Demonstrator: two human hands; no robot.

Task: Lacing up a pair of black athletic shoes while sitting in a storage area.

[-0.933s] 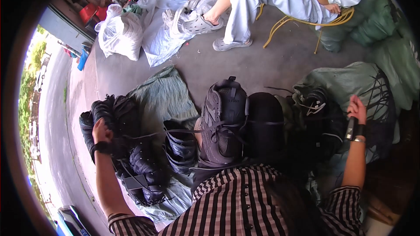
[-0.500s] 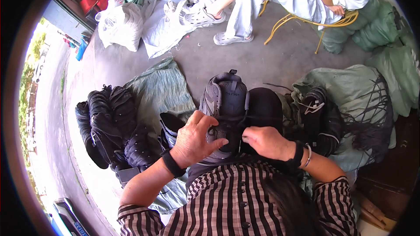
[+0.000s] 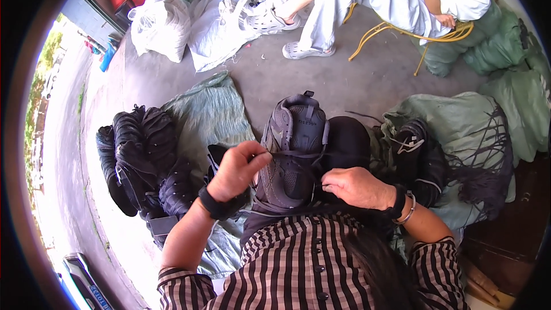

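Observation:
A dark grey lace-up shoe (image 3: 278, 182) rests on my lap, its opening and printed insole facing up and its toe toward my body. A dark shoelace (image 3: 294, 153) stretches across the shoe's tongue to my left hand (image 3: 234, 171), whose thumb and forefinger pinch it at the shoe's left edge. To the right of the shoe, my right hand (image 3: 360, 187) is closed in a pinch above my dark trouser leg (image 3: 348, 142). Whatever its fingertips hold is lost against the dark cloth.
Dark shoes (image 3: 140, 161) are heaped at my left beside a green woven sack (image 3: 215, 106). More shoes (image 3: 410, 143) and a bundle of dark laces (image 3: 479, 163) lie on green sacking at right. Ahead, a person in pale clothes sits on a yellow chair (image 3: 396, 31) near white sacks (image 3: 160, 26).
My left hand has moved left from over the shoe's front, drawing the lace out across the tongue. My right hand has shifted slightly right and down, still pinched.

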